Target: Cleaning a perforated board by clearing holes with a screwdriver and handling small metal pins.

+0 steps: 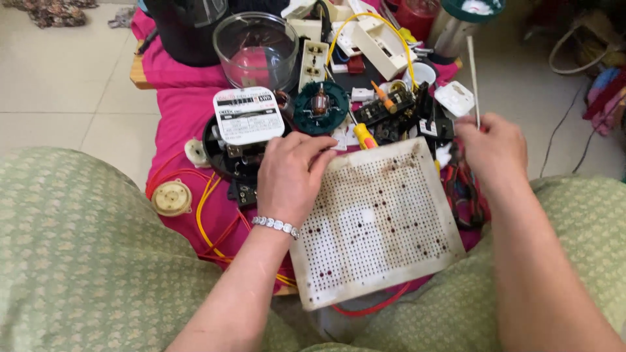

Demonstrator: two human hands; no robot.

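Observation:
A dirty white perforated board (378,225) lies tilted across my lap and the low table. My left hand (290,176), a beaded bracelet on its wrist, rests on the board's upper left corner and grips its edge. My right hand (492,151) is at the board's upper right, fingers pinched on a thin white rod (473,78) that stands upright. A screwdriver with a yellow handle (364,135) lies just beyond the board's top edge.
A pink cloth (179,107) covers the table, crowded with parts: a black round meter base with white label plate (248,117), a green round motor piece (320,107), a glass bowl (255,49), white sockets (313,62), red pliers (464,189), yellow and red wires (205,202).

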